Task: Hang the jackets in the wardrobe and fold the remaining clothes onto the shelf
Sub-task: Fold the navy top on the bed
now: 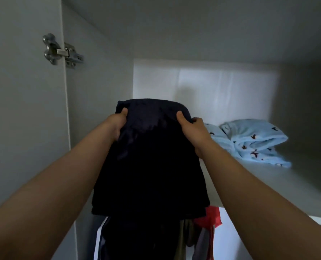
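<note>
Pinching the top corners of a folded, dark navy soft-cloth garment (pixel 150 156), with thumbs (pixel 124 112) pressing on the upper face and the remaining fingers curling underneath, mostly hidden by the cloth. Gripping the left corner with the left hand (pixel 116 127) and the right corner with the right hand (pixel 192 133), set well apart, most likely so as to stop the fold from sagging or falling open. Holding the bundle up in the air with both bare forearms stretching forward and upward, its lower edge hanging in front of the pale grey wardrobe shelf (pixel 268 182); not possible to tell whether any part is touching the board. Judging by the pose, heading for the bare left stretch of the shelf, beside a folded light blue fleece garment with small dark bird prints (pixel 253 141) lying on the right part of the board, near the right hand; contact between the two not discernible. Peeking out below the shelf, behind the navy bundle: a red garment (pixel 212 220) and a dark garment with white stripes (pixel 107 241), hanging down, presumably jackets on a rail out of sight. Standing open at far left: a white wardrobe door (pixel 15 109) on a silver metal hinge (pixel 62 51), giving clear access for sliding the bundle in flat.
</note>
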